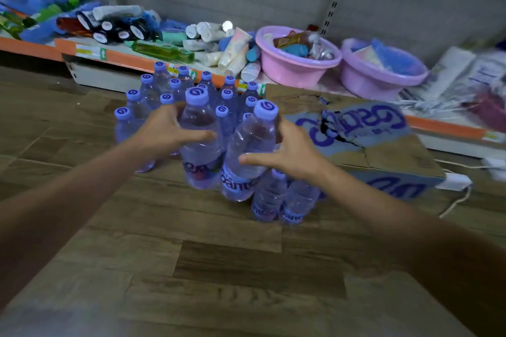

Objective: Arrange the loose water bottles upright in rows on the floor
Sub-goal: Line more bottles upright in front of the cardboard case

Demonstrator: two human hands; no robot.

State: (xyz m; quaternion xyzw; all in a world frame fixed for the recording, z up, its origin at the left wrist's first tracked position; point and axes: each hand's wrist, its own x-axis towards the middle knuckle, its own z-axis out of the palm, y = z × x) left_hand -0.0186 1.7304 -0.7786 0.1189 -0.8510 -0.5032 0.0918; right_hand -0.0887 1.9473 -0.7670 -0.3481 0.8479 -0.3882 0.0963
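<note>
Both hands are out front, each wrapped around its own bottle. The left hand (169, 134) has its fingers curled around the left bottle (201, 142), thumb across the front. The right hand (290, 156) grips the right bottle (250, 156), which leans a bit left. Both look lifted off the wood floor (219, 268). Behind them are upright rows (191, 90) of bottles, two more (282, 200) stand under the right wrist, and a cardboard box (364, 139) sits to the right.
</note>
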